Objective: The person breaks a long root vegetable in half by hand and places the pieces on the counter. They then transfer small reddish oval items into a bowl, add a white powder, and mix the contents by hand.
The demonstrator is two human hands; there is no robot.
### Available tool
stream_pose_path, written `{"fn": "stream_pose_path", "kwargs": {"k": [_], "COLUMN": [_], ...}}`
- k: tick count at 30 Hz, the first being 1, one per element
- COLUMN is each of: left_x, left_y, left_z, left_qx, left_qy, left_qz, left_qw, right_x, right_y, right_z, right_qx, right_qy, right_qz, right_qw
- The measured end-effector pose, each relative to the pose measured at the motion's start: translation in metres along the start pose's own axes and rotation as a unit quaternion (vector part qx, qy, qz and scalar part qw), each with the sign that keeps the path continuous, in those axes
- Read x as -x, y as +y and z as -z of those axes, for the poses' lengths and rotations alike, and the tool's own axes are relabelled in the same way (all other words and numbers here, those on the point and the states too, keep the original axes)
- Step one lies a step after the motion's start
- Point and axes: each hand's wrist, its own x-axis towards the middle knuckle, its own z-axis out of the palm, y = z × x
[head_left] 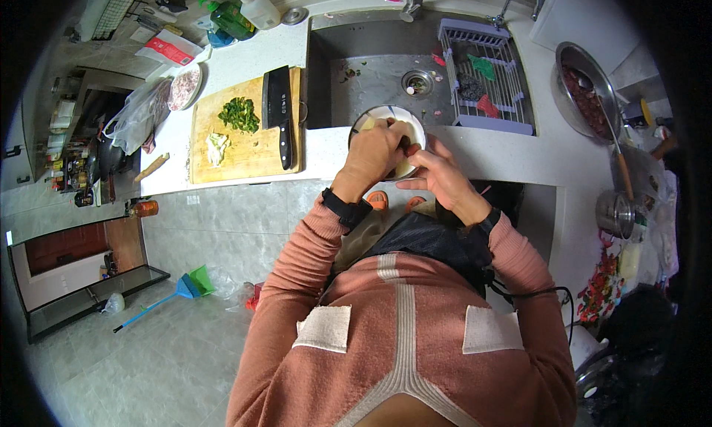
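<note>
Working over a white bowl (386, 123) at the front edge of the bench (504, 156), both hands are busy with a pale yellow piece of food (404, 167) that sits in the bowl. The left hand (374, 154) covers most of the bowl from above, its fingers curled down onto the food; the right hand (443, 176) comes from the side, its fingers pressed together and pinching the pale piece at the rim. Whether they peel or tear it I cannot tell, because the hands hide the contact. I judge this is a step of preparing the food by hand, in the middle and not finished; the next move calls for a steady hold by one hand while the other pulls small pieces free. The bowl stands between the sink (371, 71) behind and the drop of the bench edge in front, so there is little room forward or back. To the left, the wooden cutting board (245, 156) with a cleaver (280, 108), chopped greens (239, 114) and a pale cut piece (216, 147) lies near, with a free strip of bench between. To the right, the bench is more open until the metal bowl (586, 86) and the small pot (615, 213).
</note>
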Motion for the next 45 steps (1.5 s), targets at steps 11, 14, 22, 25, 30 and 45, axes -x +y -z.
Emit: {"fn": "stream_pose_path", "kwargs": {"k": [11,14,22,25,30,45], "left_x": [-0.006,0.000,-0.005,-0.011,-0.022,-0.026], "left_y": [0.033,0.041,0.015,0.003,-0.008,-0.021], "left_z": [0.011,0.019,0.008,-0.004,-0.011,0.028], "left_qx": [-0.082,-0.017,0.043,0.014,0.038,0.051], "left_qy": [0.004,0.032,0.068,0.032,-0.020,0.095], "left_qz": [0.101,0.096,-0.074,-0.064,0.000,-0.011], "left_qw": [0.991,0.995,0.994,0.997,0.999,0.994], "right_x": [0.003,0.006,0.001,-0.001,-0.007,-0.026], "right_y": [-0.010,-0.013,-0.012,-0.012,-0.011,-0.018], "right_z": [0.011,0.013,0.008,0.003,-0.006,-0.032], "right_qx": [0.011,-0.008,-0.030,-0.010,0.012,0.026], "right_qy": [-0.026,-0.037,0.012,0.021,0.042,0.044], "right_qz": [0.015,0.008,0.008,0.031,0.006,0.044], "right_qw": [0.999,0.999,0.999,0.999,0.999,0.998]}}
